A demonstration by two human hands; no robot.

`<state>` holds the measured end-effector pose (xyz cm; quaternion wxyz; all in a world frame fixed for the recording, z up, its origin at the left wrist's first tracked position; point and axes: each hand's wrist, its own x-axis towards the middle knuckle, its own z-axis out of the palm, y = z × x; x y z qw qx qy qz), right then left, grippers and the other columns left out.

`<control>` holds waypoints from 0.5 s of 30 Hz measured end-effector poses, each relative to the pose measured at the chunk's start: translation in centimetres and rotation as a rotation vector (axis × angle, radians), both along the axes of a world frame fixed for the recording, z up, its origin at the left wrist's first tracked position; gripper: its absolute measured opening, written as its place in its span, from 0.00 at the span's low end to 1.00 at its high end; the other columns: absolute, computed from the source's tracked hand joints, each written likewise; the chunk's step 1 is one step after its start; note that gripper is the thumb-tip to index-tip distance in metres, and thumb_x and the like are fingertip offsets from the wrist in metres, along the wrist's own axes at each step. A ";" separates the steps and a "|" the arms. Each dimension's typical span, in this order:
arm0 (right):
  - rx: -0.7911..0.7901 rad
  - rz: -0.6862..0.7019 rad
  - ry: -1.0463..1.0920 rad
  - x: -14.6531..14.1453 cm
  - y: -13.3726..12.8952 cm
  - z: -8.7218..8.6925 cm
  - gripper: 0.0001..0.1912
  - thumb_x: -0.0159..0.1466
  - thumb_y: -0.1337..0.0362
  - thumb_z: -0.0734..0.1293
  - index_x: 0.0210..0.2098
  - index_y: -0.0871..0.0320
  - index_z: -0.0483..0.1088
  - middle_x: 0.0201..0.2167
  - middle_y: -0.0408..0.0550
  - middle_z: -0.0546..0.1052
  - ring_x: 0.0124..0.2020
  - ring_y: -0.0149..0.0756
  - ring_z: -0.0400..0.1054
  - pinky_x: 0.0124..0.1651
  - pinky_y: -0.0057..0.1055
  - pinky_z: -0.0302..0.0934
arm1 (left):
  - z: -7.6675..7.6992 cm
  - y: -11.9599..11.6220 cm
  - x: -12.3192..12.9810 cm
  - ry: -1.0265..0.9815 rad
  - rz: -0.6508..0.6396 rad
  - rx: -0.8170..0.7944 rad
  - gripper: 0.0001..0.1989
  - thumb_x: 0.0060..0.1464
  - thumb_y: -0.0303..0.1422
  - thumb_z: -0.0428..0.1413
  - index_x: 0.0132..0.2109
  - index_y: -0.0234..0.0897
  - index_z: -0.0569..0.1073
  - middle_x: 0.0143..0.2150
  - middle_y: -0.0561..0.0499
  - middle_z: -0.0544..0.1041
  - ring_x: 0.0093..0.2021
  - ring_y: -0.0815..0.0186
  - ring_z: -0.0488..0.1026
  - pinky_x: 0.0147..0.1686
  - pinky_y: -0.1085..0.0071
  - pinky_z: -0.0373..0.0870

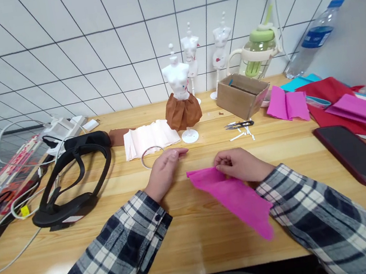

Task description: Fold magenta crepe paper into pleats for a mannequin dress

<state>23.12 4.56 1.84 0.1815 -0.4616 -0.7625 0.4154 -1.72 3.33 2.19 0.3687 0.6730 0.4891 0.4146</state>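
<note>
One magenta sheet [237, 196], edge pinched by right fingers [222, 156]; left fingers [176, 153] extended nearby.

The light wood-grain tabletop [187, 248] carries a black plastic headset frame [71, 183] near its left edge. Toward the far edge stand a white miniature dress form in a brown gathered skirt [183, 109] and an open brown cardboard box [242, 95]. Small black-handled snips [240, 124] lie among white scraps [246, 133] in front of the box. Near the right edge rests a dark phone in a red case [359, 155]; a clear blue-capped bottle [314, 40] leans at the far right corner.
</note>
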 end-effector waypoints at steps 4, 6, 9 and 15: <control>0.271 -0.031 -0.151 -0.7 -0.5 0.0 0.05 0.58 0.69 0.63 0.31 0.56 0.72 0.28 0.42 0.75 0.29 0.31 0.66 0.32 0.27 0.55 | 0.1 0.0 0.3 0.380 -0.162 0.168 0.22 0.59 0.48 0.52 0.51 0.38 0.75 0.51 0.43 0.77 0.53 0.56 0.70 0.55 0.57 0.62; 0.326 -0.042 -0.179 -0.9 -0.4 0.0 0.06 0.57 0.70 0.64 0.31 0.56 0.72 0.31 0.44 0.74 0.32 0.32 0.66 0.34 0.28 0.56 | 0.0 -0.1 0.7 0.532 -0.205 0.191 0.21 0.56 0.48 0.56 0.51 0.40 0.76 0.48 0.45 0.78 0.51 0.56 0.71 0.54 0.57 0.61; 0.329 -0.024 -0.204 -0.9 -0.1 -0.2 0.06 0.58 0.70 0.63 0.32 0.57 0.72 0.31 0.45 0.74 0.32 0.32 0.66 0.36 0.28 0.57 | -0.3 -0.3 1.2 0.661 -0.176 0.220 0.17 0.56 0.45 0.57 0.48 0.42 0.77 0.43 0.47 0.80 0.47 0.58 0.72 0.53 0.56 0.57; 0.346 0.018 -0.222 -0.7 0.1 -0.3 0.07 0.60 0.70 0.63 0.32 0.56 0.73 0.31 0.45 0.74 0.33 0.33 0.67 0.37 0.29 0.57 | -0.3 -0.2 1.3 0.738 -0.161 0.252 0.09 0.58 0.37 0.54 0.40 0.44 0.79 0.38 0.51 0.80 0.44 0.61 0.73 0.57 0.52 0.47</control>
